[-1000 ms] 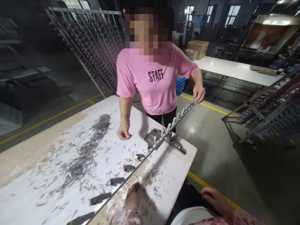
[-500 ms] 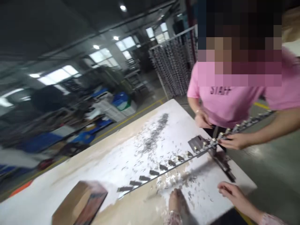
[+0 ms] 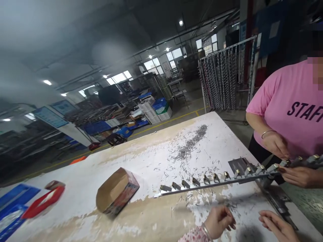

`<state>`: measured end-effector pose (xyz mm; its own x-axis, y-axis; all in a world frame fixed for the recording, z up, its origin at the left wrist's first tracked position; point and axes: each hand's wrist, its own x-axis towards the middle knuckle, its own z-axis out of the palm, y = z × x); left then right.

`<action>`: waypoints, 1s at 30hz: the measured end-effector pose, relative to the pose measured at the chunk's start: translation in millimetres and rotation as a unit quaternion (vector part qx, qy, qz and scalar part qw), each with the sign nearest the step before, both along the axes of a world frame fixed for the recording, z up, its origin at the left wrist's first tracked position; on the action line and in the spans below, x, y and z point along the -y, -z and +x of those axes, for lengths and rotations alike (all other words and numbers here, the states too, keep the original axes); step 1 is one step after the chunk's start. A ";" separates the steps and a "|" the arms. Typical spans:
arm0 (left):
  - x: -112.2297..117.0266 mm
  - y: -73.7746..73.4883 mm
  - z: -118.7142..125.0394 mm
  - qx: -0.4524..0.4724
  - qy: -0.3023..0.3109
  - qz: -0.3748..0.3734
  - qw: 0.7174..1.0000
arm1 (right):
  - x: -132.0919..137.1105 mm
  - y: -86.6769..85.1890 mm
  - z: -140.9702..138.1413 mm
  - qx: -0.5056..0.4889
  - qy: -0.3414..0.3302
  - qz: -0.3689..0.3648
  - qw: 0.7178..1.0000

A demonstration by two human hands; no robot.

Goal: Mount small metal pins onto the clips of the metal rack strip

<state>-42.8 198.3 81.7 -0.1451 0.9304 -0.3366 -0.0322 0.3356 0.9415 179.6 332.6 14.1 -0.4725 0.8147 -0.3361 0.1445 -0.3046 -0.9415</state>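
Note:
My left hand (image 3: pixel 219 222) rests on the worn white table (image 3: pixel 141 158) with its fingers curled in, near loose metal slivers; what it holds, if anything, is hidden. My right hand (image 3: pixel 276 226) lies beside it, fingers bent and together on the tabletop. Just beyond both hands a long metal bar (image 3: pixel 217 181) carrying several small clips lies across the table, resting on a metal fixture (image 3: pixel 274 195). A co-worker in a pink shirt (image 3: pixel 290 111) stands at the right and holds the bar's far end with both hands.
A heap of thin metal slivers (image 3: pixel 189 144) is scattered over the table's middle. An open cardboard box (image 3: pixel 116 191) lies on its side at the left, with a red tape dispenser (image 3: pixel 42 201) and blue trays (image 3: pixel 12 208) further left. Wire racks (image 3: pixel 222 77) stand behind.
The view has swung left, bringing the cardboard box and the tape dispenser into sight. My right hand has come onto the table beside my left. The co-worker's hands have moved along the bar.

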 end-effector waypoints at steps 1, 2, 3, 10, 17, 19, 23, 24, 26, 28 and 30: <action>-4.2 -29.2 -0.2 -0.020 0.059 0.038 0.997 | -2.7 -2.9 -6.4 0.000 0.007 0.023 1.000; -8.3 -59.4 -3.9 -0.082 0.117 0.094 0.985 | -4.6 -6.8 -12.5 0.000 0.016 0.044 0.999; -12.7 -88.5 -11.7 -0.169 0.149 0.165 0.960 | -5.5 -12.0 -18.2 -0.002 0.016 0.062 0.998; -70.0 -164.1 -102.7 -0.356 0.029 0.096 0.929 | -10.7 -67.9 -43.4 0.011 0.114 0.216 0.970; -68.6 -162.4 -116.1 -0.291 0.156 -0.020 0.944 | -16.4 -86.0 -42.2 0.004 0.184 0.282 0.942; -79.0 -169.6 -119.3 -0.339 0.159 0.024 0.927 | -22.1 -83.9 -44.8 -0.001 0.205 0.292 0.934; -122.8 -190.1 -111.5 -0.396 0.210 0.119 0.886 | -36.8 -80.8 -50.8 -0.005 0.250 0.305 0.919; -136.0 -195.2 -105.4 -0.405 0.236 0.143 0.872 | -40.4 -81.1 -51.4 -0.002 0.262 0.308 0.915; -163.0 -202.6 -89.9 -0.422 0.278 0.186 0.843 | -47.2 -82.7 -51.3 0.010 0.284 0.313 0.906; -189.4 -204.6 -73.1 -0.417 0.306 0.217 0.828 | -54.1 -84.8 -50.3 0.024 0.297 0.317 0.900; -214.1 -201.8 -56.7 -0.399 0.316 0.246 0.824 | -61.1 -86.6 -49.8 0.034 0.299 0.322 0.898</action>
<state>-99.5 412.4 283.5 0.4295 0.9002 0.0723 0.6988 -0.3820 0.6047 129.8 393.7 100.7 0.1179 0.9514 0.2845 0.2004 0.2578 -0.9452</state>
